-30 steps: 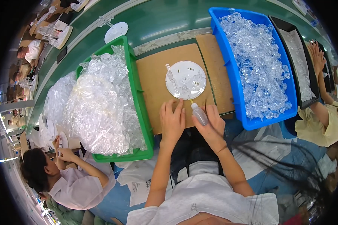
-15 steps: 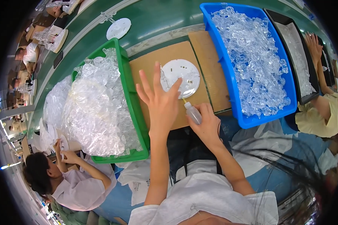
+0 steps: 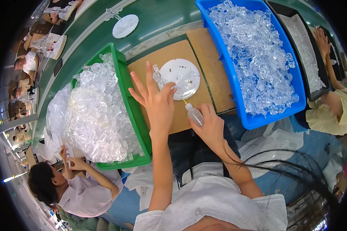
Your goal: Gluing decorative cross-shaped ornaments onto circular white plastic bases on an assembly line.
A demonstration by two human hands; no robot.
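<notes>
In front of me a round white plate with small slots and shiny spots lies on a brown cardboard sheet. My left hand is at its left edge, thumb and forefinger pinched, the other fingers spread upward. A clear moulded plastic piece shows by the pinch and seems held there; the fingers partly hide the grip. My right hand wraps round a small translucent squeeze bottle. Its thin yellowish nozzle points up-left, close to the plate's lower rim.
A green bin of bagged clear pieces stands left; a blue bin of loose clear pieces stands right, with a black tray beyond. Another white disc lies on the green table. Co-workers sit at left and right.
My left forefinger and thumb have come together, and the hand has shifted slightly left. The bottle has moved a little left with my right hand. The whole view has shifted slightly.
</notes>
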